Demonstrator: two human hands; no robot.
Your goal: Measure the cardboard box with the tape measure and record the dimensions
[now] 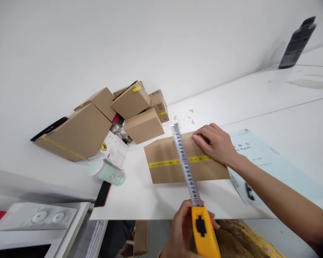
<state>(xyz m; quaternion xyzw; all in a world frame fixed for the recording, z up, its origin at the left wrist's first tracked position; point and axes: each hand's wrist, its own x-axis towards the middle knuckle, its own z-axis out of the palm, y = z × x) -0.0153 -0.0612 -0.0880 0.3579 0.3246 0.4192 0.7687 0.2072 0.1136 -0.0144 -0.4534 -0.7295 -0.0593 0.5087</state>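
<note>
In the head view, my left hand (177, 229) is closed around a yellow tape measure (204, 233) near the table's front edge. Its metal blade (187, 166) extends away from me, slanting across a flat-looking brown cardboard box (164, 173) with yellow tape along it. The blade's hooked end reaches past the box's far edge. My right hand (216, 143) grips the box at its far right part, fingers bent and partly hidden. Whether the blade touches the cardboard I cannot tell.
Several cardboard boxes (145, 127) are stacked at the back left against the wall. A mint-green tumbler (107, 173) stands near the table's left edge. Pale blue printed paper (266, 157) lies under my right forearm, and a dark bottle (296, 44) stands at the far right.
</note>
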